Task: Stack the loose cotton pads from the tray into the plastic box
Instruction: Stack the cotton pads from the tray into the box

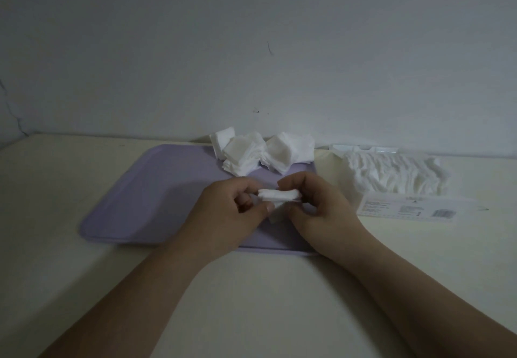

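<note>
A lilac tray (145,190) lies on the cream table. At its far right corner sit loose white cotton pads (260,152) in untidy heaps. Over the tray's right half, my left hand (223,217) and my right hand (321,215) together pinch a small stack of cotton pads (278,195), one hand at each end. To the right of the tray stands the clear plastic box (391,173), holding a long row of white pads.
The box's flat lid or label (408,209), with printed text and a barcode, lies in front of the box. A pale wall rises just behind the tray and box. Bare table lies in the foreground under my forearms.
</note>
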A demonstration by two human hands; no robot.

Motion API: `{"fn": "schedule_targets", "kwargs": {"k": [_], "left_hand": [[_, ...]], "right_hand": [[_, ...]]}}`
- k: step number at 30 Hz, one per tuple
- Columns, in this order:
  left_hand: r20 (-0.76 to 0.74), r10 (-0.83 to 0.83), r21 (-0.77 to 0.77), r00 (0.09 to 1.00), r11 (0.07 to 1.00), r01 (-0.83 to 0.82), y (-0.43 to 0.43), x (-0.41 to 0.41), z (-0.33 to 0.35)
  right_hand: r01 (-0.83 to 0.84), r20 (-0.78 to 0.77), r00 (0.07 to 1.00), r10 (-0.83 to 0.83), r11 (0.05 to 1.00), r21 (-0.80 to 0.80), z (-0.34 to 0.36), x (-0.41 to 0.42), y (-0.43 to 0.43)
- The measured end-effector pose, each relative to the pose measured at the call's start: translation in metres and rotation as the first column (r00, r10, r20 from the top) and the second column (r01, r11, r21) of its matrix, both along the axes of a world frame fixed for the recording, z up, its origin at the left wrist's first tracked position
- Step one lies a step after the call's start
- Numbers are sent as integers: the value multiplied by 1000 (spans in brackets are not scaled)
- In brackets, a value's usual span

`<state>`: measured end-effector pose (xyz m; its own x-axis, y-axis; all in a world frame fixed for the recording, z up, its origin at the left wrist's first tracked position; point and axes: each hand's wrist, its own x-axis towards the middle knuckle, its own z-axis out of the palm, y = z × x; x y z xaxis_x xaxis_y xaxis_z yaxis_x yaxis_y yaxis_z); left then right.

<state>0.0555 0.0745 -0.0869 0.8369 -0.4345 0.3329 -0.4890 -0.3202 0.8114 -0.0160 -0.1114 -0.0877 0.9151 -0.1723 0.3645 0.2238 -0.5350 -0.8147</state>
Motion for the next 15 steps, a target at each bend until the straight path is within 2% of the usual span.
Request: {"fn": "schedule_targets", "kwargs": {"k": [8,13,15], "left_hand": [[-37,-34,31,999,999,36,-2,4,-5],[-32,-39,70,999,997,42,-7,4,-4],[-1,-18,157,1000,987,17,-9,3,0]], "right_hand": [[-38,-107,994,3,946,-323,3,-4,6],[11,-119,992,-52,946,-323,4,-1,6],[34,-102,992,-70,947,-320,3,-2,6]]}}
